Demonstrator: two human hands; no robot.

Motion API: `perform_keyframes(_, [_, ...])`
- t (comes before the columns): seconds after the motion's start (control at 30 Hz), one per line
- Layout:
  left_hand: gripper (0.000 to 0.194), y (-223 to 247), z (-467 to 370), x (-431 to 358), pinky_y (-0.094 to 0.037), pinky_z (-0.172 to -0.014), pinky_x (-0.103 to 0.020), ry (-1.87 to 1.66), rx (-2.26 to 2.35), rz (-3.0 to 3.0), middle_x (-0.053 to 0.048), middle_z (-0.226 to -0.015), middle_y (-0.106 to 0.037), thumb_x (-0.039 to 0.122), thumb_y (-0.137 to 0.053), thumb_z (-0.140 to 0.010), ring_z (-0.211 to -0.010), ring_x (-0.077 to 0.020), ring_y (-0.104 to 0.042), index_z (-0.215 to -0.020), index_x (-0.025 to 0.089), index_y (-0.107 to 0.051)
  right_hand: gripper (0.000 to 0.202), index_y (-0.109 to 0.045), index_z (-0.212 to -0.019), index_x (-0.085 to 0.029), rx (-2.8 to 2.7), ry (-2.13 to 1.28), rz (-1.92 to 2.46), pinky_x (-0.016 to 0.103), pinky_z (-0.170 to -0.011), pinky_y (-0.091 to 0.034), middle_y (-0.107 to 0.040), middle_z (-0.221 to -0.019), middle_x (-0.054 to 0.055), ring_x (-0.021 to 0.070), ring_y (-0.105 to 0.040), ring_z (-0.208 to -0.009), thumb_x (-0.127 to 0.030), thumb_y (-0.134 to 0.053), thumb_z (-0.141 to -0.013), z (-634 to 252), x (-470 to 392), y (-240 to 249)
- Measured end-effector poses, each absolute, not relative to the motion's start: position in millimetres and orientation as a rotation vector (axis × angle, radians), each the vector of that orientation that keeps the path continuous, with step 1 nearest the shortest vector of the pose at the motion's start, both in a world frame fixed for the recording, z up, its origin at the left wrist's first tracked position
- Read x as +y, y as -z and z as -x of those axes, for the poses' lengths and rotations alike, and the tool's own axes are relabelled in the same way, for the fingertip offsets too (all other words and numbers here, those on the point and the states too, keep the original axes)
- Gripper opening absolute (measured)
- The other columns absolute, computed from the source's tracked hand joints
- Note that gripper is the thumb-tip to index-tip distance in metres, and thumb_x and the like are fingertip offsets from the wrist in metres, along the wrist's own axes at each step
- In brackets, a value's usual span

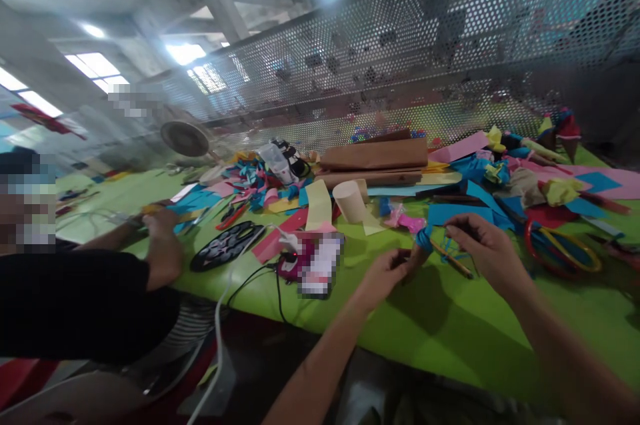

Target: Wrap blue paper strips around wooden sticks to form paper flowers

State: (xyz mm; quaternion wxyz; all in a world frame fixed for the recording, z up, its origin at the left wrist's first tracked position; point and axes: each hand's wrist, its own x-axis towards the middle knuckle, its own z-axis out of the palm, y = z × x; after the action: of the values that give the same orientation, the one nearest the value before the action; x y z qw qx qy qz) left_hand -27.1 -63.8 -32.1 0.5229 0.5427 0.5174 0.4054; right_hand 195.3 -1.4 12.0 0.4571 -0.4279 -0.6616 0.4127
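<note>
My left hand [387, 275] grips a small brown paper cone [416, 257] wrapped at its upper end with blue crinkled material [425, 239]. Just to the right, my right hand [480, 245] is closed in a pinch, with thin blue strands [463, 253] hanging below its fingertips. They seem to be in its grip, though the exact hold is too small to make out. Below and between both hands a thin tan stick [453, 259] lies at a slant. A pink crumpled piece [413, 223] is close behind the cone.
Coloured paper scraps and a brown paper roll [375, 155] cover the back of the green table [480, 345]. Red and yellow rings [563, 248] lie at right. Left of my hands are a phone [323, 265], a power strip [293, 265] with cables and a co-worker's arm [163, 248].
</note>
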Motion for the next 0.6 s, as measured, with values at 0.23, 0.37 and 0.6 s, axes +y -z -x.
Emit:
perform_keyframes(0.23, [0.033, 23, 34, -76, -0.041, -0.065, -0.031, -0.677, 1.762, -1.626, -0.003, -0.077, -0.067, 0.042, -0.064, -0.088, -0.07, -0.0207, -0.06, -0.113, 0.02, -0.065, 0.032, -0.069, -0.094, -0.021, -1.549, -1.046, 1.055, 0.029, -0.063, -0.044, -0.066, -0.084, 0.004, 0.0174, -0.056, -0.073, -0.052, -0.066, -0.087, -197, 1, -11])
perform_keyframes(0.37, [0.036, -10, 35, -72, -0.047, -0.082, -0.04, -1.016, 1.824, -1.661, -0.009, -0.089, -0.07, 0.045, -0.061, -0.092, -0.085, -0.0271, -0.063, -0.119, 0.021, -0.066, 0.033, -0.071, -0.094, -0.022, -1.52, -1.14, 1.037, 0.029, -0.062, -0.045, -0.069, -0.086, 0.005, 0.0177, -0.058, -0.073, -0.054, -0.068, -0.085, -197, -1, -15])
perform_keyframes(0.6, [0.044, -47, -23, -52, -0.028, -0.119, -0.049, -1.513, 1.369, -1.911, -0.011, -0.149, -0.051, 0.04, -0.046, -0.1, -0.139, -0.0315, -0.042, -0.141, 0.026, -0.054, 0.049, -0.075, -0.113, -0.031, -1.591, -1.682, 0.738, 0.043, -0.085, -0.056, -0.074, -0.114, 0.008, 0.0279, -0.067, -0.101, -0.069, -0.052, -0.09, -179, -31, -10])
